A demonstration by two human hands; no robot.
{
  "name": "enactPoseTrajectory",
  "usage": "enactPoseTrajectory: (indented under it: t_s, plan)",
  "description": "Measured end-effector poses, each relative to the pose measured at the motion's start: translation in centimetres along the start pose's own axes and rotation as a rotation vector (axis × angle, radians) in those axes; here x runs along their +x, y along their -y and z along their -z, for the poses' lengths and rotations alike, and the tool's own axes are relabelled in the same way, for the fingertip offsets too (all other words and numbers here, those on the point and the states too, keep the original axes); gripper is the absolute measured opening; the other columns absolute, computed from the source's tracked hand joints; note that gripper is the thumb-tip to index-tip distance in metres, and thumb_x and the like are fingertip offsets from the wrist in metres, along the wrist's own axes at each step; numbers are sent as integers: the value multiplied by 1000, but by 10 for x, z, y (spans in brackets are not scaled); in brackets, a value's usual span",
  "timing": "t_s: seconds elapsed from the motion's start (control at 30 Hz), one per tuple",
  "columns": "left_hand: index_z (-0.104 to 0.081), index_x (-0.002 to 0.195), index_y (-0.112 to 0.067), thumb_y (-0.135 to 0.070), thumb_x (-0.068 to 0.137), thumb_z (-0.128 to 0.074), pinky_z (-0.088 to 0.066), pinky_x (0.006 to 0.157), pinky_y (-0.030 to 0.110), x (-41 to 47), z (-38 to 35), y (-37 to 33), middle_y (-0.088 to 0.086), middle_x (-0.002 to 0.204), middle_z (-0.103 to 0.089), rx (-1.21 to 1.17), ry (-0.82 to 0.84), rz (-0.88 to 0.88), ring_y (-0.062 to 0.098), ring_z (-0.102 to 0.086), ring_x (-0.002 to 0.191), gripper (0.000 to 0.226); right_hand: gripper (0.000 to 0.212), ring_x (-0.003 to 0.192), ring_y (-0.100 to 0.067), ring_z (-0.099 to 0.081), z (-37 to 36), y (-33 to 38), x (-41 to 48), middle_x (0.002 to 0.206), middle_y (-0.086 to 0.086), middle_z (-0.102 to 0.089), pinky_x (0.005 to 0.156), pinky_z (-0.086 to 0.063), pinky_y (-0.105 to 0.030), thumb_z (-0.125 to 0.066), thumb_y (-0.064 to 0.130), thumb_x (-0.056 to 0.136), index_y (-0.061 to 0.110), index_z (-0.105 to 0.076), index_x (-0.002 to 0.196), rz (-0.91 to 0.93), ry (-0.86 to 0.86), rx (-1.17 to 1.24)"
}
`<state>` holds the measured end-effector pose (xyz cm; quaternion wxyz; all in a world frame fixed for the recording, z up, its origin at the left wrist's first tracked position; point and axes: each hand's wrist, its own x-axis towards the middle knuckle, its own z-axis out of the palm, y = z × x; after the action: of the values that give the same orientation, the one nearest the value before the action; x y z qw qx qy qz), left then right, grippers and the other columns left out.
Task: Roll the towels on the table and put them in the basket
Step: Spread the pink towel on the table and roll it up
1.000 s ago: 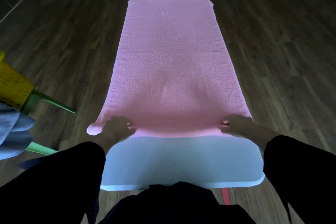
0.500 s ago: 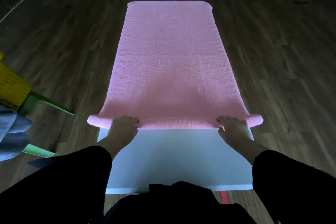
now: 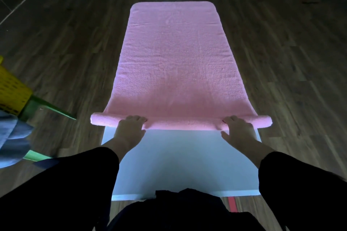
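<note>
A long pink towel (image 3: 174, 62) lies flat along a narrow white table (image 3: 184, 159). Its near end is wound into a thin roll (image 3: 182, 124) that sticks out past both table sides. My left hand (image 3: 129, 131) rests on the roll's left part with the fingers bent over its top. On the right part sits my right hand (image 3: 238, 129), fingers over the roll, thumb on the near side. A yellow basket (image 3: 11, 92) shows at the left edge, cut off by the frame.
Dark wooden floor surrounds the table. The basket stands on a green stand (image 3: 47, 107), with grey-blue cloth (image 3: 13, 137) bunched beside it. A red strip (image 3: 231, 204) lies on the floor below the table's near edge. Black sleeves fill the bottom of the view.
The near end of the pink towel went from a flat fold to a roll. Both hands moved away from me with it, and more white table shows in front.
</note>
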<state>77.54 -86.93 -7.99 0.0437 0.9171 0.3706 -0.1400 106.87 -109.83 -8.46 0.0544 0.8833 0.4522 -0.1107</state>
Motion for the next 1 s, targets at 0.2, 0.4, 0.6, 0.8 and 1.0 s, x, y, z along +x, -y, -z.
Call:
enactPoseTrajectory:
  t_s: [0.2,0.4,0.6,0.8,1.0]
  plan:
    - [-55,124,-25,-36,95,-42,-40,92,38,3,13,-6,0,121,-59,195,52,-13,23,-50,114,33,36,117,-18,-49,6,-1,2,128,9,-53,95,-37,-40,-43,41,97,33,-48,132,21,19,-185]
    - [-59,116,-27,-34,94,-45,-39,90,34,-2,34,-1,2,117,-57,82,448,-94,23,-50,108,27,34,128,-18,-44,31,-13,10,135,12,-51,109,-25,-49,-38,49,96,40,-53,125,127,439,-96]
    - [-53,126,-13,-35,99,-45,-45,93,39,-6,9,-1,13,120,-58,-316,-92,9,31,-52,113,36,31,100,-23,-60,16,-3,6,113,1,-59,82,-49,-34,-43,36,96,27,-56,123,7,-97,-23]
    - [-33,144,-27,-36,96,-49,-33,108,43,-14,-7,-1,-2,145,-43,81,27,-22,22,-40,133,51,48,115,-19,-54,-14,-5,-13,128,4,-51,86,-44,-35,-48,46,94,28,-41,137,94,-14,-161]
    - [-47,130,-24,-34,96,-43,-36,98,39,-6,14,0,3,126,-58,-15,240,-47,23,-51,115,36,39,112,-18,-56,17,-11,0,126,9,-58,92,-44,-34,-45,51,91,34,-52,126,79,253,-76]
